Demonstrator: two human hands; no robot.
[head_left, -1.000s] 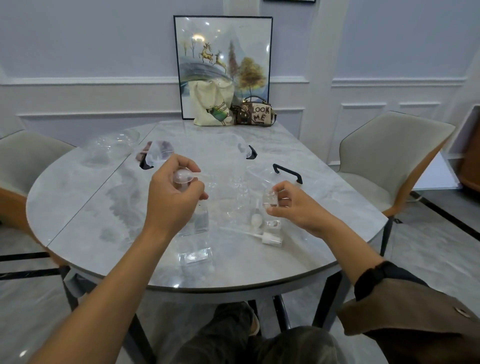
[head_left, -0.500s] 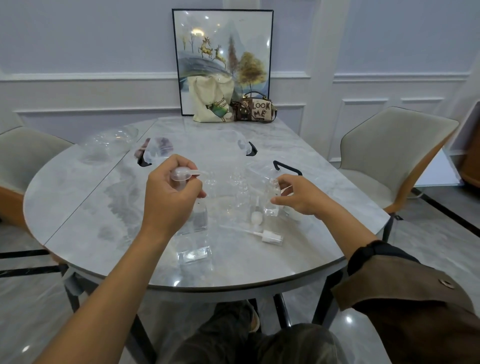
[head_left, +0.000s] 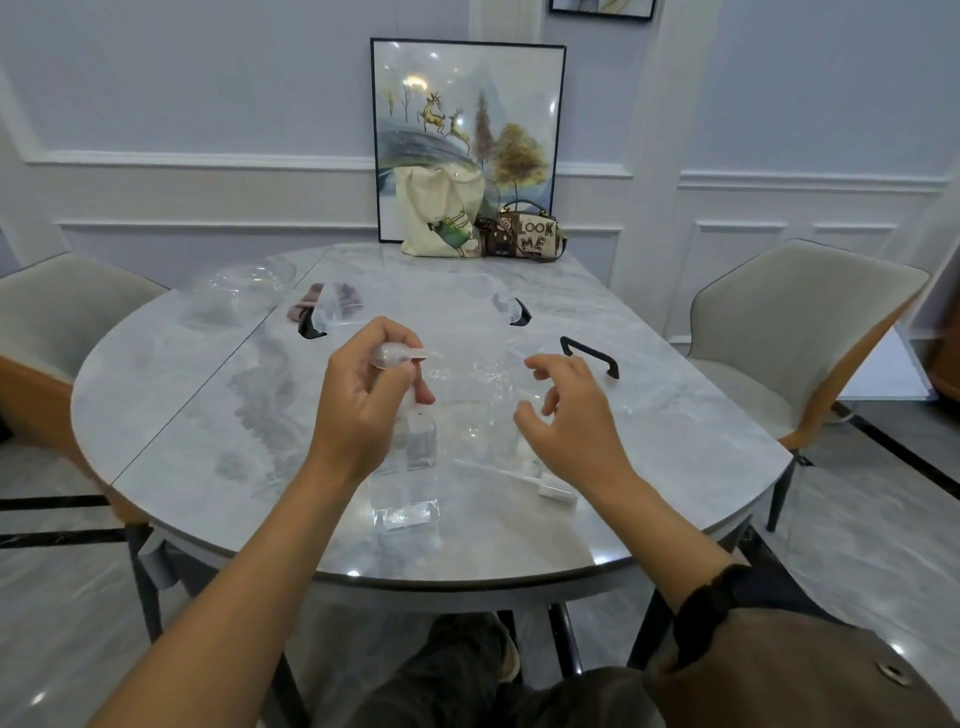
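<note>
The left hand (head_left: 363, 410) is pinching one clear funnel (head_left: 400, 356) in curled fingers, holding it at the mouth of one tall clear bottle (head_left: 410, 467). The bottle is standing upright on the table (head_left: 208, 415), near its front edge. The right hand (head_left: 571, 415) is hovering just beside the bottle, fingers loosely curled and spread, holding nothing. One pump (head_left: 556, 491) is lying below that hand. Two chairs (head_left: 795, 322) are flanking the table, and two bags (head_left: 441, 218) are sitting before one picture (head_left: 467, 104).

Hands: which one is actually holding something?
The left hand, curled round the top of the clear bottle. The right hand hovers beside it, fingers loosely curled, holding nothing.
</note>
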